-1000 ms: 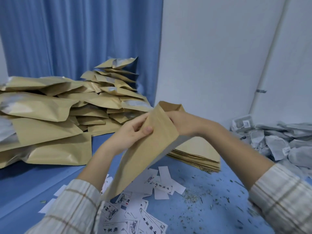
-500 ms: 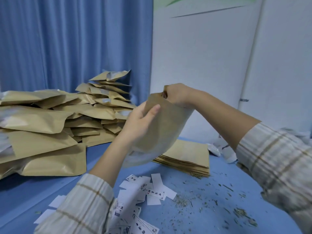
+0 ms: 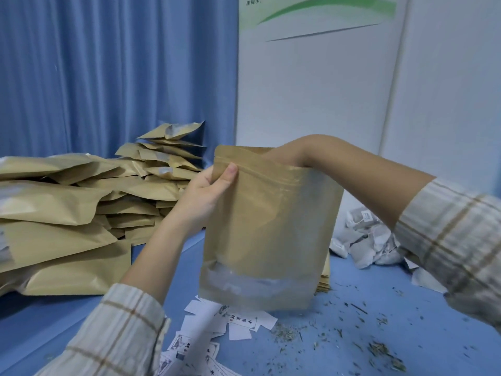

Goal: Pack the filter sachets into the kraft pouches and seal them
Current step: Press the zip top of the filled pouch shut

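Observation:
A kraft pouch (image 3: pixel 265 229) with a clear window near its bottom hangs upright above the blue table. My left hand (image 3: pixel 206 194) pinches its top left corner, thumb on the front by the zip strip. My right hand (image 3: pixel 284 156) reaches down into the pouch's open mouth; its fingers are hidden inside. Grey filter sachets (image 3: pixel 366 240) lie in a heap at the right, partly behind my right forearm. A flat stack of empty pouches (image 3: pixel 324 278) shows just behind the held one.
A large pile of filled kraft pouches (image 3: pixel 81 207) covers the left of the table in front of a blue curtain. White printed labels (image 3: pixel 217 329) lie scattered near the front. Loose herb crumbs (image 3: pixel 379 348) litter the right front. A white wall stands behind.
The pouch has been lifted and turned upright, its window side facing me. My right hand went from gripping the rim to reaching inside. The view tilted upward.

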A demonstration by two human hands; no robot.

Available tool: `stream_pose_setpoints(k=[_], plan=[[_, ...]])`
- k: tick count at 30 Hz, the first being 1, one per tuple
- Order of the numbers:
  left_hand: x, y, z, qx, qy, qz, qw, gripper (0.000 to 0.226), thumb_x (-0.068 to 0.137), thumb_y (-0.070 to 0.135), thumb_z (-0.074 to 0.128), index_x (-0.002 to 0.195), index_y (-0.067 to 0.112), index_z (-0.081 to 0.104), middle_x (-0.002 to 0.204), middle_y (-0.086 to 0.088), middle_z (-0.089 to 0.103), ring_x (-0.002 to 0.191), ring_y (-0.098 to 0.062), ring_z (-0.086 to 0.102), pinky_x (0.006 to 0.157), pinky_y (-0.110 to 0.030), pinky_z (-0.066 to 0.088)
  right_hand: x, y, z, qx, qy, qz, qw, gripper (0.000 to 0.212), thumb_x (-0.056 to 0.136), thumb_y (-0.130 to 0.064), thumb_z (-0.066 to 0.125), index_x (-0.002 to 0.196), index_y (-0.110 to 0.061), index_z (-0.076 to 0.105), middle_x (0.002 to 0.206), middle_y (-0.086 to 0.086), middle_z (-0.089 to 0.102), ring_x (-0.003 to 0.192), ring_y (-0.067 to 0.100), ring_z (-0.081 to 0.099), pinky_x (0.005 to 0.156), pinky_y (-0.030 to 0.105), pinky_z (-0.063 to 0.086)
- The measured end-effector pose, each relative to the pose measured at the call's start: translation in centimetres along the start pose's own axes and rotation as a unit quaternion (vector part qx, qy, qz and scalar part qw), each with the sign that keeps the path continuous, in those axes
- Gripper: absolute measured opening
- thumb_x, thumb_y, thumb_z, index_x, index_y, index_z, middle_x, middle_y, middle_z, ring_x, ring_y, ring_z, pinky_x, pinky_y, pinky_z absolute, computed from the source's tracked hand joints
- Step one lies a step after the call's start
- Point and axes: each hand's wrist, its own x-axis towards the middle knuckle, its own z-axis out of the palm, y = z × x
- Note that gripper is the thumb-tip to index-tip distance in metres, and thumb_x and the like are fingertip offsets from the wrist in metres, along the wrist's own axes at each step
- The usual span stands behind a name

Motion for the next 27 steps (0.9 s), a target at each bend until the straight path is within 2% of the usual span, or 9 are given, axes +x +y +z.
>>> stream_pose_setpoints(k=[3, 6, 10, 13, 16, 21, 23, 25, 27], plan=[[0.1, -0.3, -0.2, -0.010, -0.007, -0.009, 1.000, 0.020, 0.091, 0.030, 0.051, 0.092, 0.017, 0.066, 0.079, 0.009, 0.073, 0.073, -0.003, 0.068, 0.059, -0.014, 0.050, 0.1, -0.5, -0.1, -0.151, -0.004, 0.058, 0.987, 0.028, 0.095, -0.031, 0.043, 0.116, -0.019, 0.055, 0.109, 0.002, 0.056, 0.087, 0.022, 0.054, 0.073, 0.030, 0.040], [0.0, -0.7, 0.0, -0.004, -0.008, -0.009, 1.000, 0.019, 0.091, 0.030, 0.052, 0.091, 0.018, 0.067, 0.080, 0.009, 0.073, 0.074, -0.002, 0.068, 0.061, -0.013, 0.050, 0.6, -1.4, 0.3, -0.196, -0.009, 0.077, 0.978, 0.030, 0.095, -0.023, 0.045, 0.120, -0.011, 0.056, 0.120, 0.006, 0.056, 0.096, 0.025, 0.055, 0.079, 0.032, 0.041], [0.2, -1.1, -0.6, -0.039, 0.022, -0.015, 0.999, 0.024, 0.084, 0.037, 0.055, 0.093, 0.018, 0.067, 0.083, 0.006, 0.074, 0.076, -0.006, 0.069, 0.061, -0.016, 0.052, -0.2, -0.7, -0.5, -0.092, 0.000, -0.026, 0.995, 0.017, 0.093, -0.021, 0.048, 0.080, -0.024, 0.058, 0.086, -0.010, 0.060, 0.082, 0.012, 0.060, 0.071, 0.027, 0.045], [0.4, -1.4, -1.7, -0.068, 0.035, -0.028, 0.997, 0.030, 0.078, 0.040, 0.059, 0.097, 0.019, 0.068, 0.092, 0.002, 0.074, 0.083, -0.011, 0.070, 0.065, -0.020, 0.054, -0.7, 1.3, -0.4, 0.009, 0.134, -0.100, 0.986, 0.032, 0.091, -0.045, 0.047, 0.079, -0.026, 0.070, 0.073, -0.021, 0.065, 0.068, -0.011, 0.057, 0.068, 0.017, 0.042], [0.4, -1.8, -2.6, -0.050, 0.057, -0.034, 0.997, 0.028, 0.078, 0.040, 0.059, 0.094, 0.019, 0.069, 0.089, 0.002, 0.074, 0.080, -0.010, 0.070, 0.062, -0.019, 0.053, -0.9, 4.2, 0.5, 0.149, 0.230, -0.099, 0.957, 0.061, 0.076, -0.077, 0.037, 0.075, -0.029, 0.074, 0.087, -0.020, 0.068, 0.089, -0.006, 0.061, 0.085, 0.022, 0.041], [0.1, -2.6, -3.7, -0.065, 0.098, -0.046, 0.992, 0.025, 0.083, 0.037, 0.058, 0.096, 0.018, 0.069, 0.091, 0.001, 0.074, 0.082, -0.011, 0.070, 0.064, -0.019, 0.054, -0.2, 7.9, 3.3, 0.157, 0.259, -0.118, 0.946, 0.039, 0.052, -0.072, 0.067, 0.067, -0.036, 0.070, 0.106, -0.024, 0.058, 0.096, -0.005, 0.054, 0.081, 0.015, 0.040], [0.0, -2.8, -3.6, -0.052, 0.106, -0.042, 0.992, 0.019, 0.087, 0.034, 0.060, 0.093, 0.019, 0.070, 0.092, 0.001, 0.074, 0.084, -0.012, 0.070, 0.066, -0.019, 0.054, 0.8, 8.6, 4.4, 0.175, 0.275, -0.106, 0.939, 0.056, 0.049, -0.070, 0.068, 0.067, -0.017, 0.068, 0.079, -0.009, 0.061, 0.068, 0.006, 0.051, 0.062, 0.017, 0.038], [0.1, -2.7, -3.1, -0.031, 0.130, -0.017, 0.991, 0.013, 0.089, 0.027, 0.061, 0.086, 0.020, 0.071, 0.088, 0.001, 0.074, 0.080, -0.011, 0.069, 0.064, -0.018, 0.053, 1.5, 8.9, 5.1, 0.193, 0.278, -0.118, 0.933, 0.068, 0.048, -0.068, 0.071, 0.060, -0.002, 0.055, 0.055, -0.001, 0.038, 0.054, 0.013, 0.031, 0.049, 0.022, 0.024], [0.4, -3.0, -3.1, 0.029, 0.181, 0.011, 0.983, 0.012, 0.090, 0.025, 0.062, 0.083, 0.017, 0.066, 0.080, 0.002, 0.070, 0.071, -0.006, 0.065, 0.061, -0.015, 0.051, 1.8, 9.0, 5.5, 0.221, 0.310, -0.127, 0.916, 0.049, 0.050, -0.059, 0.075, 0.058, -0.012, 0.062, 0.048, -0.009, 0.038, 0.049, 0.007, 0.031, 0.045, 0.016, 0.023]])
